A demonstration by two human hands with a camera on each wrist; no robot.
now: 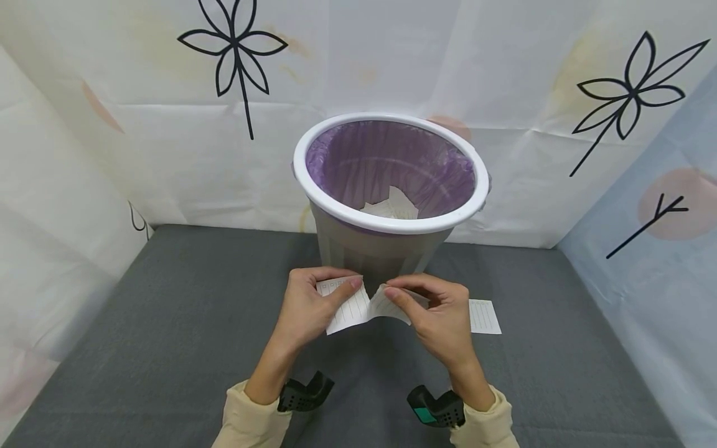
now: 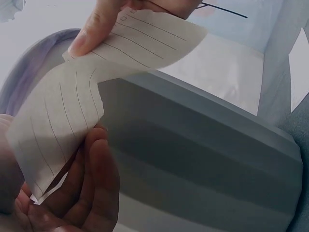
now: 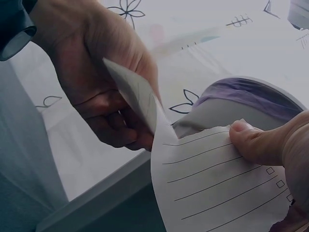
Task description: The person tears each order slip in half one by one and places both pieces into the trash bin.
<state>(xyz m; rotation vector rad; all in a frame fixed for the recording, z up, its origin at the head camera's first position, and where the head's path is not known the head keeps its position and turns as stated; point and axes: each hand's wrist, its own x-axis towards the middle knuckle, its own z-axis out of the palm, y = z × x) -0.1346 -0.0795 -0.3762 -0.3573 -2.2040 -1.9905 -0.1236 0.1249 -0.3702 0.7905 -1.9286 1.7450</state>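
Held in front of the bin (image 1: 370,252): lined sheet (image 1: 347,311), torn partway from the edge facing the bin. Left hand (image 1: 310,305), fingers pinching one half; right hand (image 1: 441,316), fingers pinching the other. Flat on the surface (image 1: 185,348), front-right of the bin: second sheet (image 1: 485,317). Inside the bin: scraps (image 1: 402,205), purple liner (image 1: 381,143). Behind: patterned backdrop (image 1: 151,155).
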